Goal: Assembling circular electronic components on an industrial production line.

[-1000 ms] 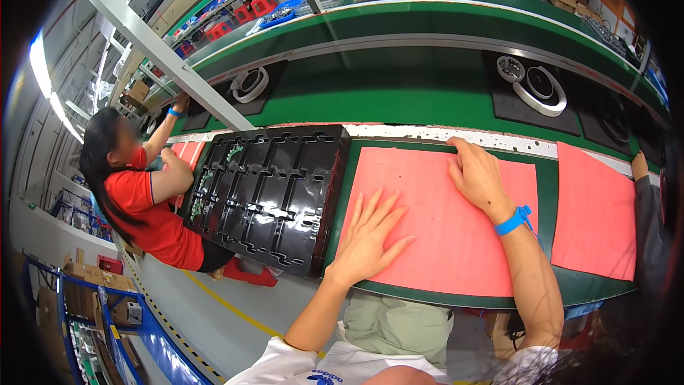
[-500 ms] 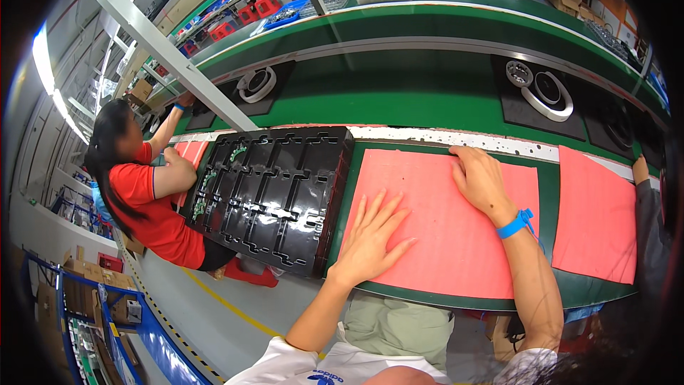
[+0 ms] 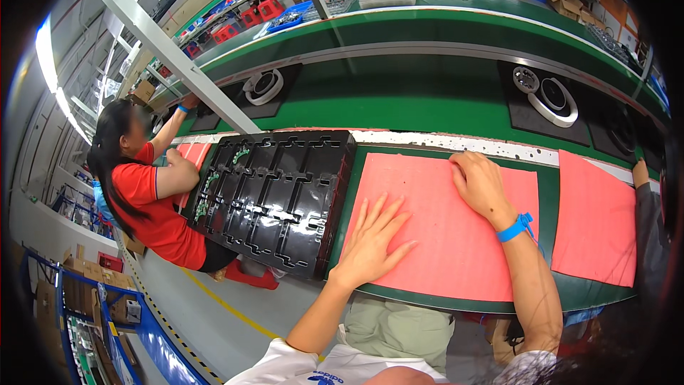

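Observation:
A pink foam sheet (image 3: pixel 434 242) lies flat on the green bench before me. My left hand (image 3: pixel 372 244) rests palm down on its left part, fingers spread, holding nothing. Near the sheet's far edge, my right hand (image 3: pixel 482 184) lies with its fingers loosely bent and the thumb apart; nothing shows in it. A blue band (image 3: pixel 516 228) circles my right wrist. Just left of the sheet stands a black plastic tray (image 3: pixel 299 203) with moulded pockets. Several small green circuit boards (image 3: pixel 211 184) sit in the pockets along its left side.
Another pink sheet (image 3: pixel 593 221) lies to the right. Beyond the bench, a green conveyor (image 3: pixel 406 93) carries black mats with white ring-shaped parts (image 3: pixel 554 102). A co-worker in red (image 3: pixel 153 196) sits at the left, beside a slanting metal post (image 3: pixel 171 57). Another person's hand (image 3: pixel 641 170) shows at far right.
Both hands stay in place on the pink sheet. The surroundings sit slightly lower and further right in the picture, the ring-shaped parts a little more so.

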A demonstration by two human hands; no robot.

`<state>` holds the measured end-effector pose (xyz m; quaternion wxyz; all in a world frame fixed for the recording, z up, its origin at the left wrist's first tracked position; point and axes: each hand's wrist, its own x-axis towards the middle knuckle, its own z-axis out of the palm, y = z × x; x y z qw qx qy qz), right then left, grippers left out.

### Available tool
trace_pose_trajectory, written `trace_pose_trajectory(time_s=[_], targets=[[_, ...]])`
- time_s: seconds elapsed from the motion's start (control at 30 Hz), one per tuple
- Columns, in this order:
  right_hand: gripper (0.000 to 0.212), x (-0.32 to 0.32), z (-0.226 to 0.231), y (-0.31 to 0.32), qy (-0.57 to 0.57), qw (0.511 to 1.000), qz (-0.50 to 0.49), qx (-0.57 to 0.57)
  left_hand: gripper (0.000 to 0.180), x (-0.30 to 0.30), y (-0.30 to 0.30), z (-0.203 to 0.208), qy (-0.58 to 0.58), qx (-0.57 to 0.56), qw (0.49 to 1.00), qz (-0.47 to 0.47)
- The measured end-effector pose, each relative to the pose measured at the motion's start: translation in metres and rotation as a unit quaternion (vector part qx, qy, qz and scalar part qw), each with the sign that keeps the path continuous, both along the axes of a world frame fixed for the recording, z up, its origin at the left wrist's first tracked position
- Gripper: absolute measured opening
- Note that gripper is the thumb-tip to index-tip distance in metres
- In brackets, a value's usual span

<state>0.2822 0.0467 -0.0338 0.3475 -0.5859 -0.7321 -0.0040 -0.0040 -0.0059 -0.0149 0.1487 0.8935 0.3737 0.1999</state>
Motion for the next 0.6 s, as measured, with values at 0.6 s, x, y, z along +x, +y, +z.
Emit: trace_pose_trajectory(time_s=[0.6], targets=[[0.015, 0.0000, 0.0000, 0.0012, 0.007, 1.000, 0.006, -0.006, 0.057, 0.0005, 0.0030, -0.0006, -0.002, -0.001, 1.000, 0.001]])
